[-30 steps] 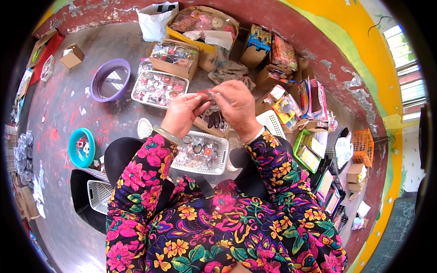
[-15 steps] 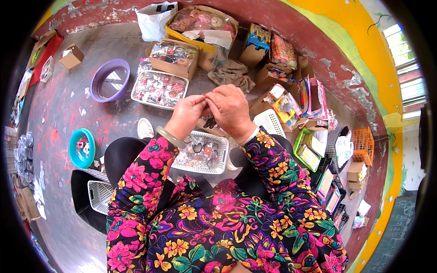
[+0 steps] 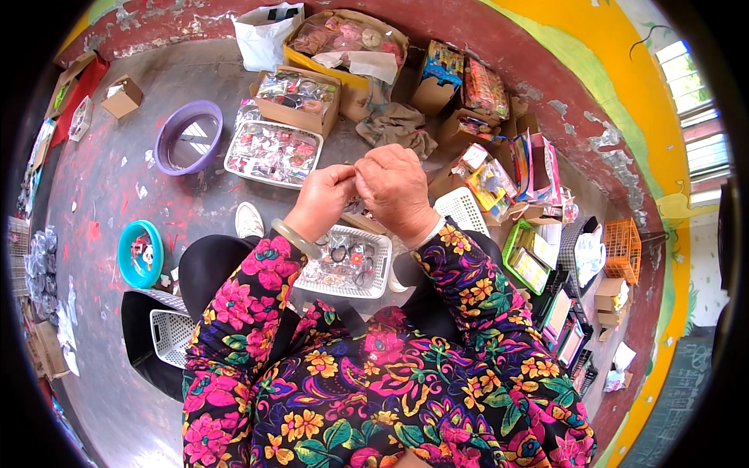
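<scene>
The left hand (image 3: 326,195) and the right hand (image 3: 396,186) are held up close together, over a white basket (image 3: 380,274) that sits on the lap. The fingertips of both hands meet and pinch something very small between them. It is mostly hidden by the fingers, so I cannot tell just what it is. Each grip is shut tight around that tiny thing, with the fingers curled in. It looks like one of the little bits lying in the basket, which seem to be small rings and clips. A thing this small is surely very light and likely hard, maybe a bit bendy. It could slip and drop with ease, so it is best held by its edges with thumb and first finger, not squeezed too hard. On the floor farther off are another white tray (image 3: 272,152) full of small bits, a purple bowl (image 3: 187,139) and a blue bowl (image 3: 140,253).
</scene>
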The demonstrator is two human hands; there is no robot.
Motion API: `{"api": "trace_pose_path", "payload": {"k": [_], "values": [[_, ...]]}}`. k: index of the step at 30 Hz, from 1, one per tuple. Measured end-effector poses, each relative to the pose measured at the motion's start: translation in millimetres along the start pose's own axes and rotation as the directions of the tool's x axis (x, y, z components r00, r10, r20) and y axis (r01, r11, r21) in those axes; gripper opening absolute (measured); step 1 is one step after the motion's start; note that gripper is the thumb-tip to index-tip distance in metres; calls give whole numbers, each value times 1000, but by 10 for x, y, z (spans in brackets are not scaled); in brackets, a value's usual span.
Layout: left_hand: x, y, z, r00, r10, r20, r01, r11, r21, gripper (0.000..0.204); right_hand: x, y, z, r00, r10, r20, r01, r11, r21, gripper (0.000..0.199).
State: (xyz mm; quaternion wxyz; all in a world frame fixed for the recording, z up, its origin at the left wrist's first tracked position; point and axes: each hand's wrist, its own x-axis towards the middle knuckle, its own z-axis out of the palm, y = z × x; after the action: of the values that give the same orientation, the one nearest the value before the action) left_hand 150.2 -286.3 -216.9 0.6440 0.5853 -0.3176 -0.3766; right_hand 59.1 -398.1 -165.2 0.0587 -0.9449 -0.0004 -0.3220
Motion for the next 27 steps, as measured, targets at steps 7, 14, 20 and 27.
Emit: {"api": "trace_pose_path", "payload": {"k": [7,14,20,27], "values": [[-11,-3,17,999,29,-18,-31,991,-129,19,-11,30,31,996,42,-75,-37,997,74,9],[-22,32,26,999,8,-38,-17,968,-249,17,-4,37,37,994,52,-100,-41,993,110,9],[-25,31,12,999,-11,-43,-2,956,-292,20,9,27,31,991,69,-114,-53,989,141,8],[-18,86,-30,989,-138,-57,92,865,-493,18,-33,229,78,795,586,159,-528,538,657,6]]}}
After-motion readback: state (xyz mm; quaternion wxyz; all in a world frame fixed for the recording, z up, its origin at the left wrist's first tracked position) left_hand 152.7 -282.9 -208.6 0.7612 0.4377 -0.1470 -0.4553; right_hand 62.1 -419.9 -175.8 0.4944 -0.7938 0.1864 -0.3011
